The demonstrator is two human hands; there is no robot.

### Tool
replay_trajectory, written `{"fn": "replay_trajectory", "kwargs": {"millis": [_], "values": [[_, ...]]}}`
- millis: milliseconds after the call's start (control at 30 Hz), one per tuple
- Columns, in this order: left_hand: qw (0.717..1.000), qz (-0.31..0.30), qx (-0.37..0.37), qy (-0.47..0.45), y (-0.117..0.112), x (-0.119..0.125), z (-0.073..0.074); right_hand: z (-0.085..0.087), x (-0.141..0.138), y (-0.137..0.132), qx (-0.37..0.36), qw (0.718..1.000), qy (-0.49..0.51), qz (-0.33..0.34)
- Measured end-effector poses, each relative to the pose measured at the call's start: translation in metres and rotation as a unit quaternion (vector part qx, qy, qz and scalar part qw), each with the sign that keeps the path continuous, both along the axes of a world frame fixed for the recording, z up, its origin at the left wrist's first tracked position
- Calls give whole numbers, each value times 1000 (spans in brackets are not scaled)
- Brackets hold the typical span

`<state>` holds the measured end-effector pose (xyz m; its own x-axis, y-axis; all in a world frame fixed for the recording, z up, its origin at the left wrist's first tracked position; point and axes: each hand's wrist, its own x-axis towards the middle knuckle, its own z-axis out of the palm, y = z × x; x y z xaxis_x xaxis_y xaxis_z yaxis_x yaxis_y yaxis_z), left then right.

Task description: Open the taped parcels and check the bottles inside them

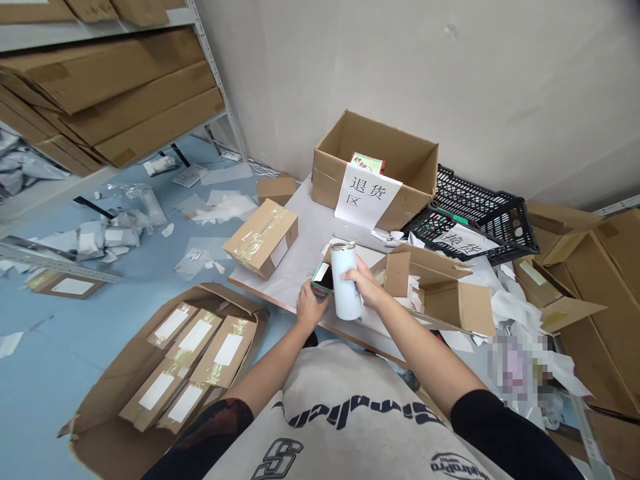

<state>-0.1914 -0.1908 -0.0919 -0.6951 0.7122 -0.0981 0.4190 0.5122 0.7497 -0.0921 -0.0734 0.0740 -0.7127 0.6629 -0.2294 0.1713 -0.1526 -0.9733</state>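
My right hand [365, 283] is wrapped round a pale blue tumbler [346, 297] with a silver rim, held nearly upright above the table's front edge. Just left of the tumbler, my left hand [310, 308] grips a small green carton [323, 280] with a dark opening at its top. The tumbler hides part of that carton. Behind my right forearm lies an open brown cardboard box [440, 303] with its flaps spread and white paper inside.
A taped brown box [263, 237] sits on the table's left. Behind stands a large open carton [425, 163] with a paper sign, beside a black crate [480, 207]. A floor carton [95, 400] holds several labelled boxes. Shelving [213, 73] rises at left; paper scraps litter the floor.
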Motion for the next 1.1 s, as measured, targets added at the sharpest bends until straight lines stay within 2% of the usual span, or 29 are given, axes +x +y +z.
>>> {"fn": "replay_trajectory", "kwargs": {"millis": [100, 167, 300, 367, 433, 533, 667, 867, 967, 1100], "values": [[1000, 0, 0, 1, -4, -1, 8, 0, -5, 5, 31, 998, -62, 8], [999, -7, 31, 14, -10, -3, 20, -2, -6, 9, 32, 996, -79, 1], [984, -95, 119, 94, -19, -11, 54, -8, -7, 14, 12, 998, -67, -4], [973, -141, 134, 128, -15, -18, 68, -11, -7, 16, 0, 999, -51, -8], [969, -156, 136, 137, -7, -26, 76, -14, -7, 17, -12, 999, -34, -18], [974, -150, 120, 122, 4, -38, 79, -18, -7, 20, -24, 999, -10, -32], [979, -132, 114, 103, 7, -46, 78, -21, -3, 24, -27, 998, -19, -54], [983, -139, 57, 110, 9, -54, 81, -27, 6, 23, 19, 995, -62, -78], [972, -176, 46, 151, 13, -60, 83, -31, 8, 19, 20, 993, -73, -85], [939, -257, 65, 220, 16, -67, 82, -37, 9, 14, 28, 991, -100, -79]]}}
